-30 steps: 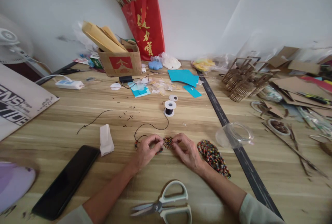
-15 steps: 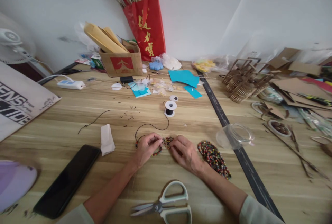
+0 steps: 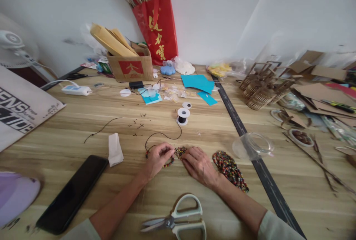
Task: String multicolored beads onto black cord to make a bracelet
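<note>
Where a black phone point(image 3: 73, 194) lies at the left, its long axis runs from near left to far right. Next along the bench point(image 3: 133, 203), a beaded strand point(image 3: 170, 163) in red, green, orange and dark tones shows on both sides of the left hand point(image 3: 159, 160), curving round its near side. The left fingers are drawn close together at the left edge of a small bead patch point(image 3: 180, 152); I cannot tell whether they grip it. Dark and speckled with lighter beads, the patch lies between the hands, too covered to show its long axis. The right hand point(image 3: 200, 165) has bent fingers at the patch's right edge, their grip hidden; a second ago they were raised in a pinch there, and now they lie flatter and nearer. Further right, a multicoloured bead pile point(image 3: 229, 171) stretches from far left to near right.
</note>
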Demonstrator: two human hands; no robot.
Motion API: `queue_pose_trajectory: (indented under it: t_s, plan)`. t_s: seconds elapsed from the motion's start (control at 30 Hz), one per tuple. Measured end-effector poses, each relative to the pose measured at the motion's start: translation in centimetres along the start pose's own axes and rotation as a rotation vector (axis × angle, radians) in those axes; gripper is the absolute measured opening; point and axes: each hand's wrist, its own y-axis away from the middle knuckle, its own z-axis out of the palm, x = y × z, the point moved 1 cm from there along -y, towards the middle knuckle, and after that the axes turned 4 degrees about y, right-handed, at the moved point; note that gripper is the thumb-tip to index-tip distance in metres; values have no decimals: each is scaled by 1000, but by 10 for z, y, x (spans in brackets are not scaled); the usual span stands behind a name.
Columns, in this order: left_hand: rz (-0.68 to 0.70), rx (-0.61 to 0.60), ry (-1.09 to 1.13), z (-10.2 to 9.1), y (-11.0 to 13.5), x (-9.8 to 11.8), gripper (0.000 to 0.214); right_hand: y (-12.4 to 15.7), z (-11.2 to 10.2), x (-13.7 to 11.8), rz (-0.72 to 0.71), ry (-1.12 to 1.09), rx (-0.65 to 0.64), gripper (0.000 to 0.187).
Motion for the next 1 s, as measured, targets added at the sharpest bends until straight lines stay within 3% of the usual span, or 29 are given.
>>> queue_pose_trajectory:
  t_s: [0.8,1.0]
  plan:
    - [23,-25,-25,0,-1,-1,21,0,3,1,-10,55,6,19]
    - [43,-47,-55,0,-1,-4,18,-1,-1,2,21,-27,47,17]
